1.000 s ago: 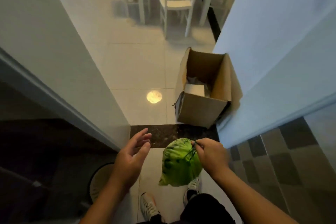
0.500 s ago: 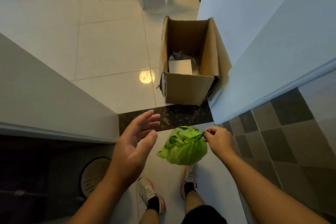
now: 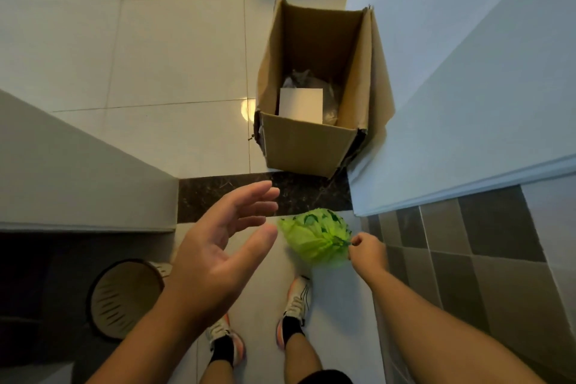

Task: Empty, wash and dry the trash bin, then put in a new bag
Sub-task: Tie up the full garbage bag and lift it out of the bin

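Note:
My right hand (image 3: 367,251) pinches the tied neck of a small, full green trash bag (image 3: 314,235), which hangs above the floor just in front of my feet. My left hand (image 3: 218,246) hovers to the left of the bag with straight, spread fingers and holds nothing. A round, slotted beige trash bin (image 3: 124,298) stands on the floor at the lower left, beside my left forearm. An open cardboard box (image 3: 311,146) with a white carton and crumpled plastic inside stands beyond the dark threshold.
A dark stone threshold (image 3: 224,193) crosses the doorway between a grey wall edge (image 3: 93,171) on the left and a white door (image 3: 467,87) on the right. Pale glossy tiles lie beyond, darker checkered tiles (image 3: 467,243) at right. My sneakers (image 3: 296,299) stand below.
My view has tilted down and moved closer to the box. The bag swung lower and to the right in my right hand, and my left hand rose and spread beside it.

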